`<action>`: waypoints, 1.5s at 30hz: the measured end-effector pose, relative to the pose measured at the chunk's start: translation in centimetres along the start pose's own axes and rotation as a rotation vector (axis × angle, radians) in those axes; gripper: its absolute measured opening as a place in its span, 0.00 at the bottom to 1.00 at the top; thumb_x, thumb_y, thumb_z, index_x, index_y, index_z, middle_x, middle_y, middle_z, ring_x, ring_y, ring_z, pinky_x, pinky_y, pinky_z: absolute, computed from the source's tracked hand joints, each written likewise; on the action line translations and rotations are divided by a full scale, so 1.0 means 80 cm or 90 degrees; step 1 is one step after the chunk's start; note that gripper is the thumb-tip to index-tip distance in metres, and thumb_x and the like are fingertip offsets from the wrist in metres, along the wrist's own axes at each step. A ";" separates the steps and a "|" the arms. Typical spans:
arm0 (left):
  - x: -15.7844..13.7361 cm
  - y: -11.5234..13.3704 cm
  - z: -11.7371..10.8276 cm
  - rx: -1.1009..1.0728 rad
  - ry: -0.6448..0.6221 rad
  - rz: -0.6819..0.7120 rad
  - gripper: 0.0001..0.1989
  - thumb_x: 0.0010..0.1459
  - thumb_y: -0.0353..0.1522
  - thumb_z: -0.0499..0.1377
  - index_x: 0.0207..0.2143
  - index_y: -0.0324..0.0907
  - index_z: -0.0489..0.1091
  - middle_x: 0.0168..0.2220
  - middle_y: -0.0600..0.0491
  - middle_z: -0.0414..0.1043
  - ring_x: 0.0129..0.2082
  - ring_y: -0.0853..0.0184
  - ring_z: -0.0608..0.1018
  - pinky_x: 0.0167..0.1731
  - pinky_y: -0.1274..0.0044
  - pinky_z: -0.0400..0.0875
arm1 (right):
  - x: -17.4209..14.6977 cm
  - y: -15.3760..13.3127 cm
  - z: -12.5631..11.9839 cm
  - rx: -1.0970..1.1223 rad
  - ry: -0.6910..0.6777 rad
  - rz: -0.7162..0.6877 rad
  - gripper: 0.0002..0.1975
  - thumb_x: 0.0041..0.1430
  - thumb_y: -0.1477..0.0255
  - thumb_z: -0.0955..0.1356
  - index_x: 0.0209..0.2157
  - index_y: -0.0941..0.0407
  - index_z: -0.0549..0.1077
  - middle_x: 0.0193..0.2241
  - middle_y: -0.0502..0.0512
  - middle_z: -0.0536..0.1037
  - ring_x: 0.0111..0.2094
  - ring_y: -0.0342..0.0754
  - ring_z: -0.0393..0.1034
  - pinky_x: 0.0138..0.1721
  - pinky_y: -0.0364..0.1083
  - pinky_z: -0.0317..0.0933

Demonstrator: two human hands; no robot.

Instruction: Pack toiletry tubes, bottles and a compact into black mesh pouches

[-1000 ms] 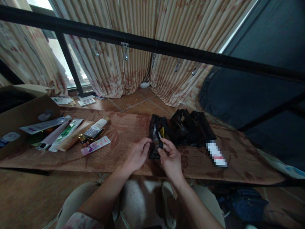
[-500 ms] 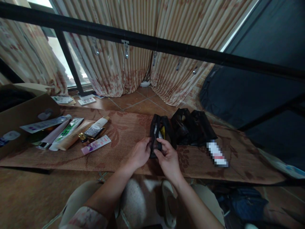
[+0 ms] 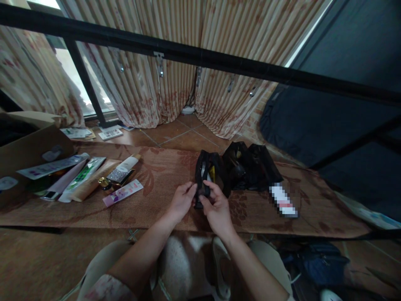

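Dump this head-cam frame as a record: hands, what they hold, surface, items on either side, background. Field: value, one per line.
left hand: fingertips pinching the left edge of a black pouch
right hand: thumb and fingers on the same pouch, near end
pouch: on patterned cloth; yellow patch visible, contents unclear
left items: pink-and-white tube, gold-capped bottle, green-and-white tube, others
far left: cardboard box
right items: dark bag-like items, pixelated item
background: striped curtains, black rail

L grip (image 3: pixel 181 202) nr R grip (image 3: pixel 217 209), both pinching
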State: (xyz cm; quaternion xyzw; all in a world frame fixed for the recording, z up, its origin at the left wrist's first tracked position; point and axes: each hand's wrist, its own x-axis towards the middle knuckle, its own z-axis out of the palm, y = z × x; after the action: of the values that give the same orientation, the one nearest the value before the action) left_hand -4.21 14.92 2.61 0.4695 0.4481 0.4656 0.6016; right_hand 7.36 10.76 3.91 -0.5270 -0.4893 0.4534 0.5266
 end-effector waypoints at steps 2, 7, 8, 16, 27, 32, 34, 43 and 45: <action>-0.001 0.003 0.001 -0.023 0.003 -0.024 0.14 0.53 0.42 0.58 0.25 0.40 0.65 0.18 0.61 0.61 0.17 0.75 0.64 0.18 0.81 0.61 | 0.000 0.000 0.002 0.000 0.002 0.004 0.24 0.55 0.71 0.67 0.55 0.54 0.66 0.33 0.51 0.78 0.23 0.41 0.68 0.22 0.40 0.60; 0.001 0.010 0.002 -0.031 0.012 -0.021 0.12 0.51 0.38 0.59 0.23 0.39 0.66 0.18 0.60 0.63 0.16 0.76 0.65 0.18 0.82 0.62 | -0.001 -0.003 0.005 -0.017 0.012 -0.002 0.25 0.54 0.72 0.67 0.55 0.54 0.66 0.25 0.46 0.75 0.17 0.39 0.62 0.17 0.39 0.55; 0.001 0.010 0.002 -0.029 0.015 -0.019 0.11 0.51 0.38 0.59 0.23 0.39 0.66 0.18 0.60 0.63 0.16 0.76 0.65 0.18 0.82 0.62 | -0.001 -0.004 0.005 -0.019 0.013 -0.004 0.25 0.54 0.72 0.67 0.55 0.54 0.66 0.24 0.46 0.74 0.17 0.39 0.62 0.17 0.39 0.55; -0.002 0.006 0.007 -0.072 0.060 -0.093 0.16 0.51 0.44 0.60 0.27 0.39 0.67 0.18 0.59 0.65 0.15 0.75 0.67 0.17 0.81 0.66 | 0.005 -0.002 0.005 0.032 0.027 -0.006 0.21 0.54 0.71 0.68 0.51 0.56 0.68 0.26 0.46 0.75 0.16 0.36 0.59 0.15 0.38 0.55; 0.000 0.014 0.002 -0.111 -0.031 -0.158 0.18 0.47 0.43 0.65 0.27 0.36 0.70 0.17 0.57 0.66 0.14 0.75 0.66 0.16 0.81 0.65 | 0.008 0.007 0.006 0.023 0.031 0.007 0.20 0.55 0.73 0.66 0.50 0.55 0.68 0.22 0.44 0.71 0.15 0.37 0.59 0.15 0.37 0.53; 0.006 0.009 0.004 -0.112 0.045 -0.125 0.13 0.45 0.38 0.64 0.21 0.39 0.67 0.14 0.61 0.59 0.12 0.78 0.60 0.12 0.83 0.53 | 0.008 0.011 0.007 0.018 -0.008 0.010 0.22 0.55 0.72 0.67 0.52 0.54 0.67 0.22 0.43 0.72 0.15 0.37 0.61 0.16 0.38 0.55; 0.008 0.007 0.005 -0.125 0.068 -0.123 0.14 0.43 0.38 0.65 0.20 0.39 0.65 0.13 0.62 0.58 0.12 0.78 0.58 0.12 0.83 0.50 | 0.008 0.010 0.008 0.036 0.003 0.013 0.21 0.54 0.71 0.67 0.51 0.54 0.68 0.23 0.43 0.73 0.14 0.37 0.60 0.15 0.37 0.54; 0.011 0.002 0.008 -0.137 0.096 -0.119 0.16 0.42 0.41 0.66 0.21 0.40 0.65 0.14 0.64 0.56 0.11 0.78 0.56 0.12 0.83 0.48 | 0.015 0.006 0.007 0.152 0.046 0.053 0.19 0.48 0.70 0.70 0.45 0.56 0.71 0.19 0.41 0.69 0.12 0.33 0.51 0.12 0.36 0.44; 0.011 0.002 0.009 -0.136 0.100 -0.110 0.16 0.42 0.41 0.65 0.21 0.41 0.65 0.13 0.64 0.55 0.11 0.79 0.55 0.12 0.82 0.47 | 0.014 0.006 0.007 0.171 0.054 0.051 0.19 0.48 0.71 0.70 0.44 0.55 0.71 0.19 0.40 0.67 0.12 0.33 0.50 0.12 0.36 0.43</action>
State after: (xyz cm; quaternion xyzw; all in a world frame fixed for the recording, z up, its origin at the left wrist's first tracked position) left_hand -3.42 15.67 2.82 0.3250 0.4806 0.4922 0.6490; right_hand 6.91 11.96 3.49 -0.4897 -0.3804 0.5127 0.5939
